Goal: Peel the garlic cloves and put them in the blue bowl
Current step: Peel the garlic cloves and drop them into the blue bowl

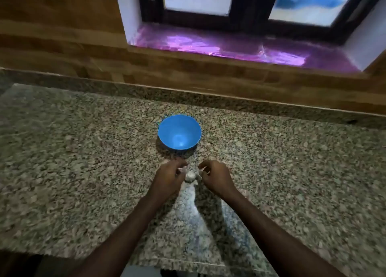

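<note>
The bowl stands on the counter, about midway across it. My left hand and right hand sit just in front of the bowl, side by side and apart. The garlic lies between them on the counter, each hand pinching a bit of it at its side. Behind the bowl runs the wall. The window sill sits behind and to the right.

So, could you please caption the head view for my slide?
Both hands, left and right, work garlic before an empty blue bowl.
</note>
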Tool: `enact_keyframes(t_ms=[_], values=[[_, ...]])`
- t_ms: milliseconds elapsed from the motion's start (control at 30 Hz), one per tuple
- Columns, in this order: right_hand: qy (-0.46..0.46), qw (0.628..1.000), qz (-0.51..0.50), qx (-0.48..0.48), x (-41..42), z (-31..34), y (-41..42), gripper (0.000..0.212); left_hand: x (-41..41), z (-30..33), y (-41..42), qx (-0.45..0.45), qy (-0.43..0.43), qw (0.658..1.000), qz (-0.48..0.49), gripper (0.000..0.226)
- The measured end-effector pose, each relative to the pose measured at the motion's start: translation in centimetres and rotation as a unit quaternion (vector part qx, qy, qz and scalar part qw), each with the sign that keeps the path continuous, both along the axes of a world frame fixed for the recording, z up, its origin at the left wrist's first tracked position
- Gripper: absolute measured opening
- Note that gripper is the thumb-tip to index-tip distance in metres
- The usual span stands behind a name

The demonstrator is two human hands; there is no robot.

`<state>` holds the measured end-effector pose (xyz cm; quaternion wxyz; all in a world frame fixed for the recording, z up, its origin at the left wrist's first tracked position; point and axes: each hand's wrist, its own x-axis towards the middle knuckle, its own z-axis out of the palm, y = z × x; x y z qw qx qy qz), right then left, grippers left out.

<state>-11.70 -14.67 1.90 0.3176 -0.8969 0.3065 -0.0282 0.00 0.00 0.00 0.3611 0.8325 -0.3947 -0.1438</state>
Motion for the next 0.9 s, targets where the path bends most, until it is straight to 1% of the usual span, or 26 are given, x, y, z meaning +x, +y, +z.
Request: enact_keyframes(t_ms=[67,133,200,267,333,367,433,467,600,733,900], values=[[0.018,0.999,-0.025,0.042,0.8,-1.2,-0.4,0.015,0.3,-1.3,-0.8,0.021,0.028,0.999,-0.011,0.034],[0.034,0.995,-0.045,0.078,1.1,-2.2,-0.2,0.012,-0.2,-2.0,-1.5,0.037,0.049,0.998,-0.024,0.031],[0.028,0.988,-0.075,0.134,1.5,-3.3,-0.2,0.008,-0.5,-2.4,-2.1,0.006,0.08,0.997,-0.015,0.021],[0.014,0.977,-0.101,0.188,1.7,-4.2,-0.3,0.009,-0.3,-2.7,-2.5,-0.014,0.121,0.992,0.017,0.02],[-0.005,0.959,-0.121,0.258,1.6,-4.7,-0.6,0.007,-0.3,-3.1,-2.7,-0.028,0.189,0.98,0.061,0.026],[-0.02,0.944,-0.129,0.304,1.5,-4.7,-0.8,0.008,-0.3,-3.3,-2.8,-0.041,0.226,0.97,0.076,0.031],[-0.046,0.912,-0.142,0.383,1.0,-4.3,-1.1,0.011,-0.2,-3.6,-3.0,-0.07,0.277,0.954,0.093,0.037],[-0.056,0.903,-0.144,0.401,0.7,-4.0,-1.3,0.012,-0.3,-3.6,-3.1,-0.079,0.292,0.948,0.097,0.039],[-0.087,0.878,-0.16,0.442,-0.1,-2.2,-1.4,0.01,-0.7,-3.1,-3.2,-0.093,0.312,0.941,0.092,0.038],[-0.088,0.846,-0.181,0.493,0.1,-0.9,-1.4,0.011,-1.0,-2.3,-3.0,-0.108,0.323,0.937,0.073,0.045],[-0.076,0.844,-0.182,0.498,0.1,-0.6,-1.8,0.016,-0.7,-1.0,-2.5,-0.113,0.385,0.913,0.065,0.04]])
